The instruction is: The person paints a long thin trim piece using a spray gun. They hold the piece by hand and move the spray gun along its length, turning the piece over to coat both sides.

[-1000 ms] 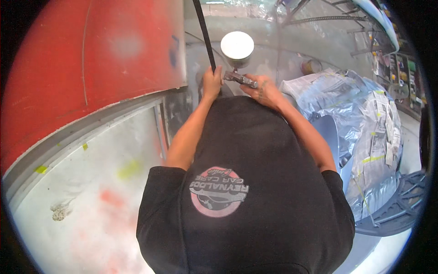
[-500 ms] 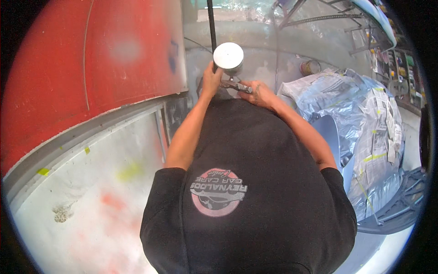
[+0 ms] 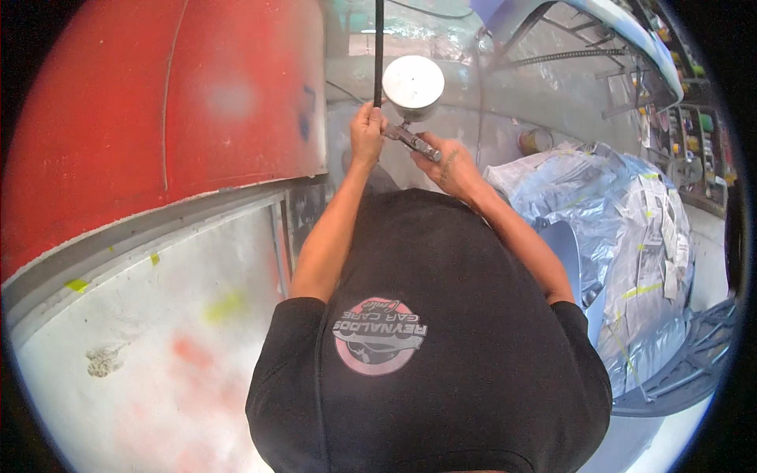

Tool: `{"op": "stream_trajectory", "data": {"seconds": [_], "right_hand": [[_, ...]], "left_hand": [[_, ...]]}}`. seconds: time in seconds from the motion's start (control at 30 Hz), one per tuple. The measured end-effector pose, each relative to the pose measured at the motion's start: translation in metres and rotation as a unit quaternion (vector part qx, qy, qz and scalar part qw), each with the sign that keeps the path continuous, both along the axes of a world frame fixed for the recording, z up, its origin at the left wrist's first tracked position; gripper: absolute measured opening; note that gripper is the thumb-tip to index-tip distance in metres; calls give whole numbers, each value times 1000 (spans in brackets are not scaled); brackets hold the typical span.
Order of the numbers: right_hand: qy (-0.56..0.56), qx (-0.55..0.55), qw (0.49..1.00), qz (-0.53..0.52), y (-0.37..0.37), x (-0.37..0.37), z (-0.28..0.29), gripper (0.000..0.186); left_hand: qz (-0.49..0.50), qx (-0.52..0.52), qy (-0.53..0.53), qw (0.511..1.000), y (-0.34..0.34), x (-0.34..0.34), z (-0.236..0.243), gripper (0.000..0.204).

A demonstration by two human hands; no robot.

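A spray gun (image 3: 412, 143) with a metal body is in front of my chest, between my two hands. Its round cup (image 3: 414, 82), topped by a white lid, sits above the body. My left hand (image 3: 366, 135) is closed around the gun's left end, where a black hose (image 3: 379, 55) runs up and away from it. The fingers of my right hand (image 3: 455, 169) are curled at the gun's right end, by a small metal knob; my hand hides part of this grip.
At left stands a red panel (image 3: 236, 87) above a pale paint-spotted surface (image 3: 150, 347). Plastic-covered parts (image 3: 583, 189) and a blue-grey panel (image 3: 564, 244) lie at right. Farther off are a can (image 3: 535, 142), a metal stand (image 3: 552, 55) and stocked shelves (image 3: 698, 134).
The spray gun and its cup have shifted a little to the right and tilted, the right end dipping lower. My right hand has turned at that end. Both hands stay on the gun.
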State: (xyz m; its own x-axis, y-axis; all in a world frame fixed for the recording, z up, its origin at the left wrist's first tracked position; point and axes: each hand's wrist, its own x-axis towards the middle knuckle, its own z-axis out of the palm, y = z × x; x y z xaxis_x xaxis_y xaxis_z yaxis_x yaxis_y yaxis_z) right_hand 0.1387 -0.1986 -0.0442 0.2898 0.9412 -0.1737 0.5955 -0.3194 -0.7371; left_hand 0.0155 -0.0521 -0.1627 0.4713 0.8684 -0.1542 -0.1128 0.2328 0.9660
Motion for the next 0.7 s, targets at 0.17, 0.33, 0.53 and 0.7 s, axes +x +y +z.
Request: {"op": "stream_trajectory", "data": {"seconds": [0.17, 0.33, 0.53, 0.7], "right_hand": [[-23, 35, 999, -11, 13, 2, 17, 35], [-64, 49, 997, 6, 22, 9, 23, 33], [-83, 46, 995, 33, 23, 6, 22, 32], [-105, 48, 992, 46, 26, 4, 25, 32]], "left_hand": [[-39, 36, -34, 998, 4, -4, 2, 26], [-60, -5, -21, 998, 9, -13, -6, 29], [-57, -74, -19, 995, 17, -15, 15, 28], [-60, -48, -13, 997, 17, -12, 9, 23]]}}
